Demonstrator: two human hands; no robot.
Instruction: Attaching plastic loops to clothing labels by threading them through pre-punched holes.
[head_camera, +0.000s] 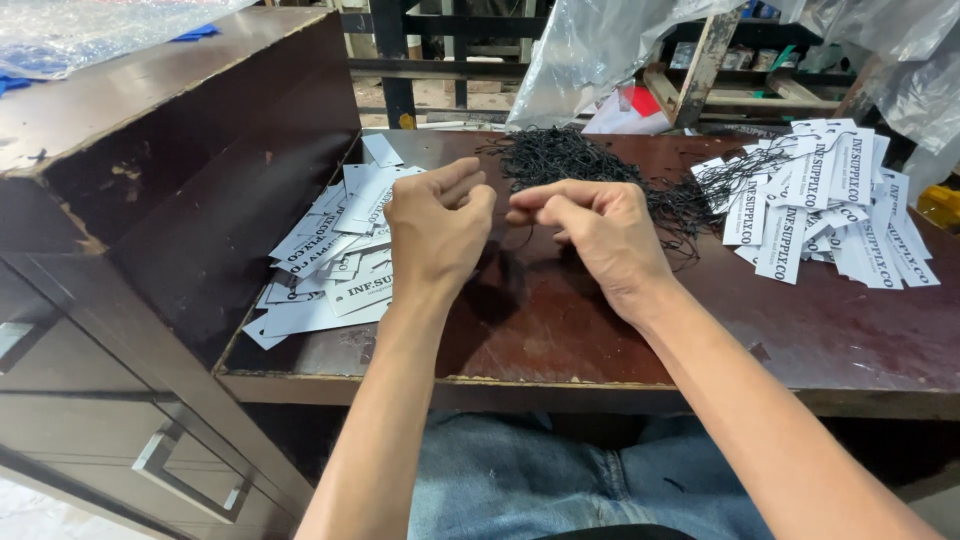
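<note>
Dark reddish-brown wooden tabletop (820, 340), scuffed, carries a heap of thin black looped strings (590, 165) at the far middle, loose white printed card tags (335, 255) on the left, strung white tags (830, 205) on the right. Left hand (435, 230) and right hand (600, 230) hover knuckles-up, nearly touching, fingertips curled narrow; what they pinch cannot be told. String heap lies just beyond the fingers, slightly nearer the right hand

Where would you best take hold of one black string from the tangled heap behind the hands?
Pinch a loose end at the near edge of the string heap, coming from the front. Strands there stray out singly over the bare table; the middle is a dense tangle, so a grip there would likely lift many.
</note>
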